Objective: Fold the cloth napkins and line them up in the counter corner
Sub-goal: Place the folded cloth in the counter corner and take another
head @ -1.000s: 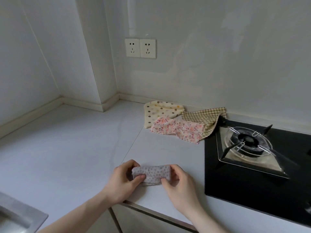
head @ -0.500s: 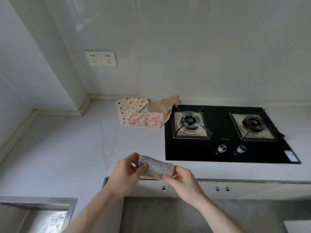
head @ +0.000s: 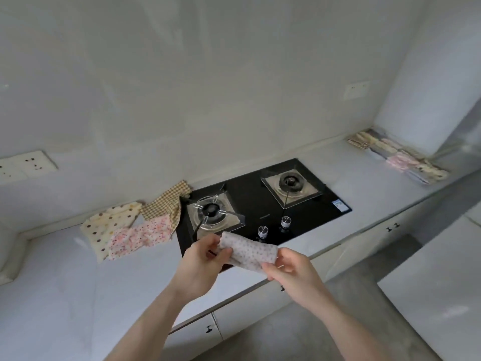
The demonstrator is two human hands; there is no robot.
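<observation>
Hands (head: 244, 259) pinch folded dotted napkin (head: 248, 254); hob sticker (head: 340, 205) unreadable.

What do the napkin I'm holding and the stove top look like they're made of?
Spotted napkin: soft woven cloth, probably cotton; it bends limply between both hands. Stove top: glossy black, likely tempered glass; it shows reflections.

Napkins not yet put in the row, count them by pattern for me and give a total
Grey dotted napkin, folded, held by left hand and right hand: 1
Cream polka-dot napkin, unfolded: 1
Pink floral napkin, unfolded: 1
Tan checked napkin, unfolded: 1
Total: 4
</observation>
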